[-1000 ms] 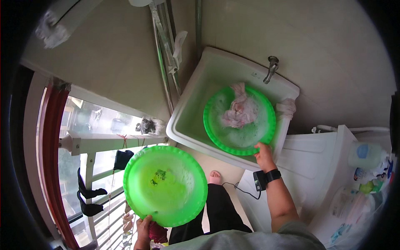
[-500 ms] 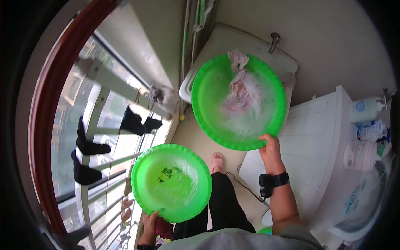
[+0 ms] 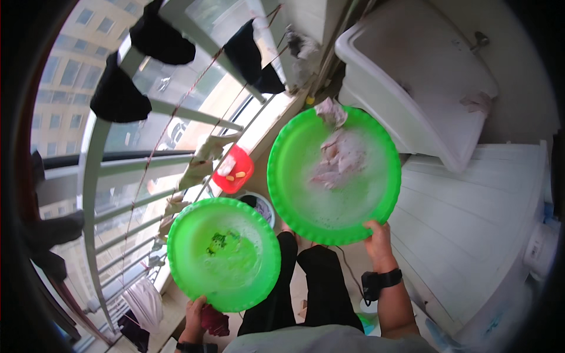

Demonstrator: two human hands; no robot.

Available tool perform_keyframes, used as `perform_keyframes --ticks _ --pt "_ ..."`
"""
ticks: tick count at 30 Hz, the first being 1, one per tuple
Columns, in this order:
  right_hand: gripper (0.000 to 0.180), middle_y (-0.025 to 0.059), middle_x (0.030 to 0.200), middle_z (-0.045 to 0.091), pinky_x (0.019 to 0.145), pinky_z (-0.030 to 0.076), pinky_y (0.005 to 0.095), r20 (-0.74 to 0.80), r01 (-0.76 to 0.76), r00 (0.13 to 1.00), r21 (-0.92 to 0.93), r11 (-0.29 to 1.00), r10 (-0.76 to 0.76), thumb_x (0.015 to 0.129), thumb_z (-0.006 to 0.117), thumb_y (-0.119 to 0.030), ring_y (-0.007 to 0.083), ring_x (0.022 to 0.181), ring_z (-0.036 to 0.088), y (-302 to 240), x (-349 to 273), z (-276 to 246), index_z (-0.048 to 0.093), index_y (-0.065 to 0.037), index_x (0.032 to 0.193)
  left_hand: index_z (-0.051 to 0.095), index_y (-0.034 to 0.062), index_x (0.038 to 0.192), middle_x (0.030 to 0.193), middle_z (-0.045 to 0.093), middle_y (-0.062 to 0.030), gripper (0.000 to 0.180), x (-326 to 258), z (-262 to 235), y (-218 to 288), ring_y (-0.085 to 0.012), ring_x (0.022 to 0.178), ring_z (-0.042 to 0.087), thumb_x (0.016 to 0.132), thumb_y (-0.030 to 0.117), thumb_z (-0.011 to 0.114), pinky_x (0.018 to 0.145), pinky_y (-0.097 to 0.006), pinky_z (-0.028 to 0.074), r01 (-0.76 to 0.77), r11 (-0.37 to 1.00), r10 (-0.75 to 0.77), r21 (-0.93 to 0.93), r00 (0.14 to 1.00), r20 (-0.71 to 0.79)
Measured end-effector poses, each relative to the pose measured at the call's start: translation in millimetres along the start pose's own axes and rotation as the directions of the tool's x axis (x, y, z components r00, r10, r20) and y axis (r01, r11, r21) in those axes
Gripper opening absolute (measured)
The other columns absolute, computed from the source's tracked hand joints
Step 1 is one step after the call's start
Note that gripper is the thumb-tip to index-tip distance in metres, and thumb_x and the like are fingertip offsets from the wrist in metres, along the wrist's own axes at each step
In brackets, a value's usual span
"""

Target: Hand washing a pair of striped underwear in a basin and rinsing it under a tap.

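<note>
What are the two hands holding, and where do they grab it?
Each hand holds a green basin by its near rim. The left hand grips the smaller basin; the right hand grips the bigger basin, which holds soapy water and cloth.

Balcony floor (image 3: 353, 265), light tiled, carries everything loose here. Directly on it: red basin (image 3: 234, 170) near railing foot, small pale and orange items inside; round bluish tub (image 3: 260, 206) just beside red basin, partly hidden. White sink unit (image 3: 412, 88) stands at far end; white washing machine (image 3: 471, 223) along right side, touching sink's side. Thin dark cable (image 3: 348, 272) trails across tiles by machine.
</note>
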State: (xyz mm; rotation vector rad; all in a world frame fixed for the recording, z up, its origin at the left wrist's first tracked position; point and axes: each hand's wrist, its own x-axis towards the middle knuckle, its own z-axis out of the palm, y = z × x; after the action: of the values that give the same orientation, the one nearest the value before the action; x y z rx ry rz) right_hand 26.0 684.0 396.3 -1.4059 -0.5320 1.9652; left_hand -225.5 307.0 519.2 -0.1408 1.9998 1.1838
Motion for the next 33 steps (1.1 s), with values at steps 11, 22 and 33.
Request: perform_keyframes --ticks 11,22,33 --pt "0.019 0.0038 0.081 0.056 0.068 0.042 0.0292 0.141 0.051 0.99 -0.209 0.977 -0.021 0.067 0.056 0.003 0.0145 0.076 0.052 197.0 129.1 -45.1 0.056 0.001 0.086 0.06 -0.004 0.088 0.079 0.063 -0.0104 0.033 56.5 -64.6 -161.4 -0.0192 0.072 0.061 0.086 0.023 0.041 0.067 -0.03 0.049 0.026 0.999 -0.025 0.03 0.999 -0.033" --pt "0.024 0.0067 0.083 0.055 0.064 0.044 0.0318 0.133 0.037 0.991 -0.245 0.969 -0.004 0.067 0.054 0.004 0.0185 0.072 0.053 304.3 239.3 -72.2 0.054 0.002 0.091 0.052 -0.0086 0.103 0.094 0.06 -0.017 0.041 103.1 -35.6 -192.9 -0.0255 0.084 0.06 0.08 0.025 0.049 0.076 -0.035 0.049 0.109 0.963 -0.14 -0.248 0.984 -0.109" --pt "0.022 0.0054 0.08 0.054 0.061 0.046 0.0321 0.081 0.026 0.997 -0.28 0.96 -0.003 0.066 0.057 -0.001 0.0178 0.071 0.053 319.6 308.9 -32.0 0.054 -0.001 0.088 0.058 -0.0077 0.1 0.093 0.063 -0.0151 0.045 143.0 -50.8 -207.2 -0.0246 0.084 0.061 0.082 0.032 0.047 0.076 -0.032 0.048 0.185 0.967 -0.178 0.173 0.982 -0.059"
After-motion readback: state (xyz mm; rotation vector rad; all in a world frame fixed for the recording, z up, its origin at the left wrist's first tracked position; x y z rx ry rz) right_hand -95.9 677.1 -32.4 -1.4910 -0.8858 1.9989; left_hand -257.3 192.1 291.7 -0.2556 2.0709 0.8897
